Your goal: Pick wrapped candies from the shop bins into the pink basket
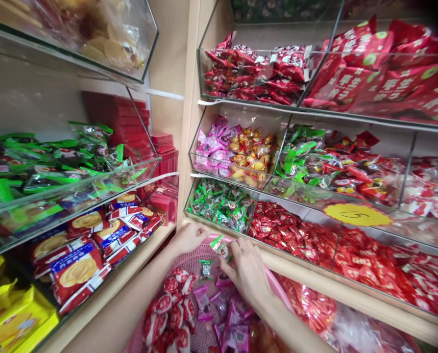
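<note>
My left hand [189, 237] is closed on the far left rim of a pink plastic basket [279, 290], its fingers partly hidden. Over the basket's far end, my right hand [245, 268] pinches a green-and-clear wrapped candy [221, 246] between thumb and fingers. Another green-wrapped candy [205, 269] lies inside, just below that hand. Red-and-white wrapped candies [163, 303] fill the basket's left side. Purple-wrapped candies [235, 326] lie in the middle and to the right. Right beyond the rim is a clear bin of green-wrapped candies [219, 203].
Clear bins on wooden shelves surround the basket. A bin of red-wrapped candies [278, 223] sits ahead, under a yellow price tag [356, 214]. On the left are packaged biscuits [77, 267] and stacked red boxes [165, 162]. The shelf's wooden front edge [325, 282] runs beside my right arm.
</note>
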Demonstrator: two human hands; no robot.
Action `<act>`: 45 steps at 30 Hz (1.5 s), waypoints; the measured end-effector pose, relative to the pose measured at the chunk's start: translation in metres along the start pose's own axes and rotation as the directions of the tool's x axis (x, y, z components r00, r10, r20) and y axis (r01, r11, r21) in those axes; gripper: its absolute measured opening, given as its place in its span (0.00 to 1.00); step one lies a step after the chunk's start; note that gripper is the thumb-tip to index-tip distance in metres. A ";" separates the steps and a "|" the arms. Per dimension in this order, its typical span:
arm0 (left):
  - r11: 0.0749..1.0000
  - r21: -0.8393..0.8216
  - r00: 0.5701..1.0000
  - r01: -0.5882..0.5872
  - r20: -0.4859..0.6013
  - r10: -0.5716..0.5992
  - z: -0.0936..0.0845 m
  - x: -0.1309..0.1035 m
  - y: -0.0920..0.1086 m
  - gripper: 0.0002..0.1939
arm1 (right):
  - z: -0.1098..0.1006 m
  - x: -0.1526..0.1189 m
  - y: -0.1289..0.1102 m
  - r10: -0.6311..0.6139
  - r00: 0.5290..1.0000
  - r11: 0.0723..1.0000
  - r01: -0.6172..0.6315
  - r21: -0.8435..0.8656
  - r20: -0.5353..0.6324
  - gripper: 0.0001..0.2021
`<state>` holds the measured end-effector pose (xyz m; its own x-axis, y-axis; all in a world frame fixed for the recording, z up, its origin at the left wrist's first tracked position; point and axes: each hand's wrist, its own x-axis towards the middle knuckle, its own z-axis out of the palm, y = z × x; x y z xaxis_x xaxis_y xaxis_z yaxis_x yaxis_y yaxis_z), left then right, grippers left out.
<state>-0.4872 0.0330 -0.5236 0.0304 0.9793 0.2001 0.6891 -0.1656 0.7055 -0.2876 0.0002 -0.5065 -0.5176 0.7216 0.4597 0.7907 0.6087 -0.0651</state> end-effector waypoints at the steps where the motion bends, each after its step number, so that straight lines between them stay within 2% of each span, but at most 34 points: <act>1: 1.000 -0.007 1.000 -0.013 -0.021 0.013 -0.001 0.000 0.002 0.13 | 0.001 0.000 0.003 0.010 1.000 1.000 -0.010 0.000 0.003 0.06; 4: 0.993 0.016 0.983 -0.115 -0.142 0.116 -0.003 -0.006 0.012 0.09 | 0.006 0.000 0.013 0.034 0.999 0.999 -0.034 0.013 0.006 0.06; 6: 0.964 0.134 0.951 -0.229 -0.181 0.251 -0.005 -0.014 0.021 0.08 | 0.011 -0.001 0.018 0.044 0.999 0.998 -0.045 0.036 0.009 0.06; 8: 0.885 0.318 0.916 -0.341 -0.098 0.389 -0.006 -0.023 0.027 0.08 | 0.015 -0.003 0.021 0.050 0.999 0.996 -0.050 0.067 0.012 0.07; 10: 0.779 0.472 0.892 -0.413 0.036 0.452 -0.006 -0.030 0.029 0.07 | 0.017 -0.003 0.022 0.043 0.999 0.994 -0.044 0.096 0.013 0.07; 13: 0.658 0.609 0.888 -0.442 0.198 0.414 -0.007 -0.035 0.028 0.05 | 0.016 -0.004 0.021 0.036 0.999 0.992 -0.038 0.117 0.018 0.07; 16: 0.597 0.675 0.900 -0.435 0.299 0.318 -0.009 -0.035 0.029 0.10 | 0.015 -0.006 0.020 0.046 0.999 0.993 -0.048 0.108 0.021 0.06; 19: 0.566 0.705 0.904 -0.427 0.314 0.290 -0.010 -0.035 0.031 0.15 | 0.016 -0.008 0.020 0.049 0.999 0.995 -0.048 0.092 -0.009 0.07; 23: 0.528 0.726 0.895 -0.442 0.317 0.313 -0.007 -0.032 0.029 0.14 | 0.017 -0.010 0.019 0.021 0.996 0.997 -0.015 0.077 -0.082 0.08; 28: 0.361 0.778 0.831 -0.514 0.346 0.437 0.001 -0.029 0.020 0.10 | 0.015 -0.009 0.017 0.015 0.992 0.989 0.004 0.147 -0.129 0.07; 32: 0.258 0.823 0.804 -0.506 0.342 0.487 0.005 -0.032 0.017 0.07 | 0.017 -0.009 0.017 0.059 0.984 0.968 -0.015 0.251 -0.168 0.08; 37: 0.232 0.857 0.815 -0.461 0.306 0.492 0.013 -0.035 0.019 0.06 | 0.021 -0.012 0.017 0.111 0.979 0.926 -0.039 0.375 -0.172 0.08; 40: 0.252 0.858 0.825 -0.447 0.287 0.487 0.018 -0.035 0.019 0.06 | 0.023 -0.013 0.018 0.156 0.973 0.890 -0.063 0.452 -0.171 0.13; 42: 0.269 0.856 0.831 -0.443 0.279 0.480 0.021 -0.035 0.018 0.06 | 0.023 -0.013 0.018 0.174 0.969 0.877 -0.073 0.474 -0.173 0.17; 45: 0.275 0.856 0.840 -0.437 0.280 0.464 0.023 -0.034 0.019 0.07 | 0.021 -0.014 0.017 0.160 0.973 0.883 -0.066 0.465 -0.165 0.18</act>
<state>-0.4588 -0.0011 -0.5331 0.5482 0.7786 0.3055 0.7962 -0.3741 -0.4755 -0.2740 0.0073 -0.5327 -0.3235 0.7454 0.5828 0.5802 0.6429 -0.5002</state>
